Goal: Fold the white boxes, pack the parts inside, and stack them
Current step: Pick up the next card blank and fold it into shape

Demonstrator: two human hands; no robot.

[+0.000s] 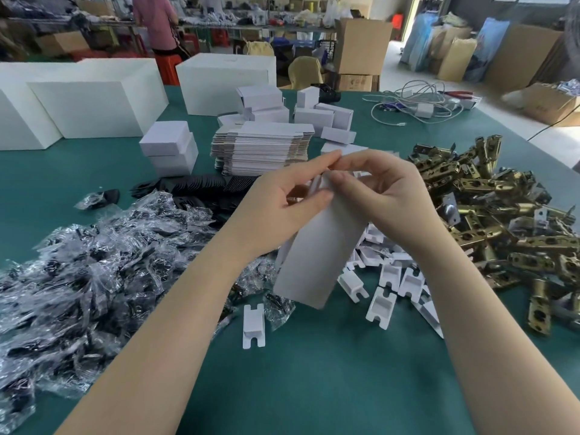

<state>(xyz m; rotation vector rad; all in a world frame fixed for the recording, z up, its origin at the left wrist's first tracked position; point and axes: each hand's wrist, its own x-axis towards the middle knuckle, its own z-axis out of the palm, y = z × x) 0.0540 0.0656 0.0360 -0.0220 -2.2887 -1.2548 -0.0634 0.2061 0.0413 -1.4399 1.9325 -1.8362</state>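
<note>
Leftmost, big white cartons (84, 105) stand at the far edge of the green counter (314, 372), and a heap of clear bags (94, 271) holding dark parts spreads across the near left. Behind the heap lie black flat pieces (194, 183) and a small stack of closed white boxes (171, 147). Next comes a pile of flat box blanks (260, 146), with folded boxes (317, 114) scattered just behind it. At the centre, both hands hold one white box (314, 255) above the counter, tilted, its lower end pointing toward the viewer. The left hand (282, 199) grips the box's upper end, thumb on the near face and fingers curled round the far side. The right hand (383, 196) pinches a flap at the same upper end, fingers bent over it; the two hands nearly touch there. Below and right of the box, white inserts (386, 277) lie loose on the counter, one insert (254, 324) lying apart nearer the bags. Farther right, a large pile of brass latches (489, 196) covers the counter's right side. Beyond it, white cables (417, 105) lie tangled near the far edge. On the floor behind, brown cartons (361, 48) stand, and a person (157, 23) stands at another table.
</note>
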